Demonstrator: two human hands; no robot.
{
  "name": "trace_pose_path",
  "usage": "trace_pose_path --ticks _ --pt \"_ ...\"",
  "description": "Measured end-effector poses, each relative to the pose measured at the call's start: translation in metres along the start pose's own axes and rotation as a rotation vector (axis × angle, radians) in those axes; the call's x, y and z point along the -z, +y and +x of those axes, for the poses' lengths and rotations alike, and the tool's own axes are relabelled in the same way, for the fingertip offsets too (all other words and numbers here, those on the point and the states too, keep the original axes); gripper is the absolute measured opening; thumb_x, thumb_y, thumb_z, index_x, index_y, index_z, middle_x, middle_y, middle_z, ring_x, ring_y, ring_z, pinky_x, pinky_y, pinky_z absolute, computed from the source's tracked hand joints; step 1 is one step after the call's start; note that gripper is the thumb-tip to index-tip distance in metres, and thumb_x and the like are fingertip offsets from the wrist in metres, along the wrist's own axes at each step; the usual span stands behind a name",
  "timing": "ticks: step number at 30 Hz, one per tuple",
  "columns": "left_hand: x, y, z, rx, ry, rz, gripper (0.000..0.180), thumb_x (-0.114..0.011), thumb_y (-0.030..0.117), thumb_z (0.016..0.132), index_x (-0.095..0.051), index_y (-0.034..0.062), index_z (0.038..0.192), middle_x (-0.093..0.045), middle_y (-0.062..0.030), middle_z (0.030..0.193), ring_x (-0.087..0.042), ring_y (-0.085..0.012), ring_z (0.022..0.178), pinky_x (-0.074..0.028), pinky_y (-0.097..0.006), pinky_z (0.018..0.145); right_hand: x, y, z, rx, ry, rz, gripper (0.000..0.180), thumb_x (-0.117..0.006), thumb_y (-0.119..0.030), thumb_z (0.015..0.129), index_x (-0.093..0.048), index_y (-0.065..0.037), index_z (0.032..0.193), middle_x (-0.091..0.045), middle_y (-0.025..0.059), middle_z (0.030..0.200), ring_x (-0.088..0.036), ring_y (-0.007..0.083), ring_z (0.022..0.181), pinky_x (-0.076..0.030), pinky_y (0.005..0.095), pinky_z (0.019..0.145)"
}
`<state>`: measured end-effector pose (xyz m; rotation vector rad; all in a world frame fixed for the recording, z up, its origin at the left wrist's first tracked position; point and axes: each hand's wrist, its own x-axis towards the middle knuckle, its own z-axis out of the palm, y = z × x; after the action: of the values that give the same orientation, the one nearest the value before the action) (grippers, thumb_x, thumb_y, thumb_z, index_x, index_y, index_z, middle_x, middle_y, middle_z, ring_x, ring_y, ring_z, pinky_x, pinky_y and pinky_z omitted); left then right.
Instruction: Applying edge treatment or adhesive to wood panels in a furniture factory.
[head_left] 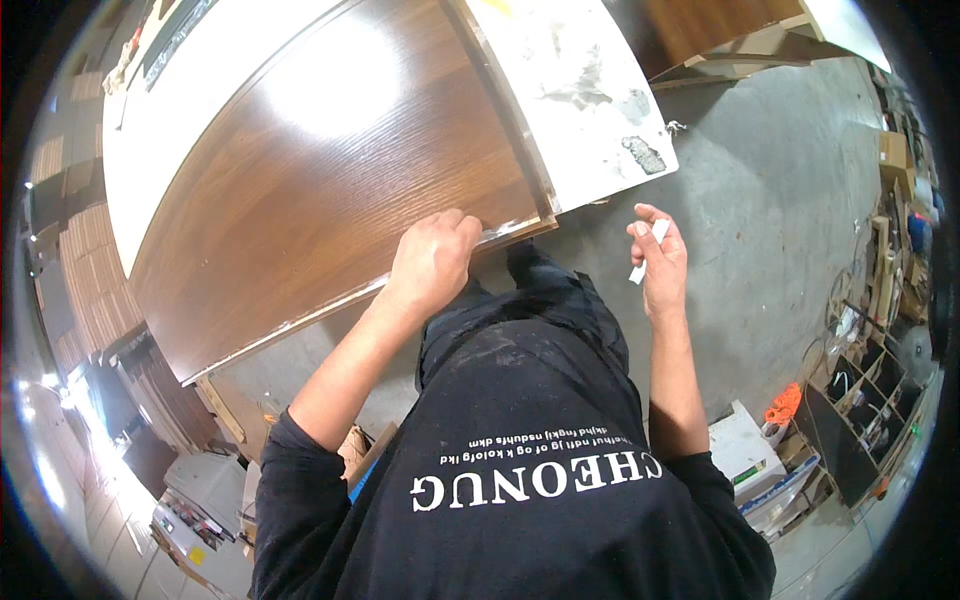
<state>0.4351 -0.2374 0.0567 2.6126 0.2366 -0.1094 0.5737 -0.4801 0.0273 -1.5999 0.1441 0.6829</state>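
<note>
A large brown wood-grain panel [350, 190] with a glossy surface lies in front of me on a white board. My left hand [435, 260] rests at its near edge, close to the right corner, with the fingers curled over that edge; the fingertips are partly hidden. Whitish marks run along the edge beside the hand. To the right of the panel, my right hand [664, 268] is held in the air above the floor. A small white flat piece [650, 252] is pinched between its thumb and fingers; its exact kind is unclear.
Beyond the panel's right edge, the white board [585, 110] carries grey smears. Another brown panel [710, 30] stands at the far right. A shelf rack [860, 420], an orange bundle [783, 404] and boxes line the right side. Stacked boards [95, 270] are at the left.
</note>
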Motion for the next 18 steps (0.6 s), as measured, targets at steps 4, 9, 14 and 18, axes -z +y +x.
trace_pose_path --ticks 4,9,14,18 --pt "0.003 -0.006 0.004 0.035 -0.097 -0.061 0.007 -0.053 0.007 0.079 -0.058 0.0029 0.082 -0.059 -0.0169 0.077 -0.058 -0.0352 0.077 -0.047 -0.043 0.069 0.002 0.002 -0.001 0.007 0.001 0.017 0.028 -0.060 -0.015 0.087 -0.056 -0.003 0.112 -0.058 -0.0010 0.087 -0.044 0.0022 0.063 -0.038 0.0167 0.057" --pt "0.006 -0.015 0.010 0.049 -0.168 -0.137 0.008 -0.055 0.006 0.077 -0.060 0.0029 0.083 -0.061 -0.0153 0.079 -0.059 -0.0340 0.080 -0.047 -0.042 0.071 0.003 0.002 -0.002 0.008 0.011 0.024 0.027 -0.060 -0.015 0.087 -0.056 -0.004 0.112 -0.058 -0.0008 0.087 -0.044 0.0022 0.063 -0.038 0.0168 0.057" --pt "0.011 -0.017 0.018 0.060 -0.233 -0.214 0.010 -0.058 0.005 0.073 -0.062 0.0015 0.082 -0.062 -0.0155 0.078 -0.060 -0.0340 0.075 -0.047 -0.042 0.070 0.006 0.002 -0.003 0.001 0.029 0.000 0.027 -0.060 -0.015 0.087 -0.056 -0.004 0.112 -0.058 -0.0006 0.088 -0.044 0.0022 0.063 -0.038 0.0171 0.057" --pt "0.017 -0.020 0.025 0.159 -0.328 -0.286 0.009 -0.061 0.006 0.075 -0.064 0.0010 0.082 -0.065 -0.0112 0.075 -0.062 -0.0263 0.068 -0.048 -0.036 0.064 0.006 0.002 -0.003 0.002 0.006 0.012 0.027 -0.060 -0.015 0.087 -0.056 -0.004 0.112 -0.058 -0.0005 0.087 -0.044 0.0021 0.063 -0.038 0.0170 0.057"
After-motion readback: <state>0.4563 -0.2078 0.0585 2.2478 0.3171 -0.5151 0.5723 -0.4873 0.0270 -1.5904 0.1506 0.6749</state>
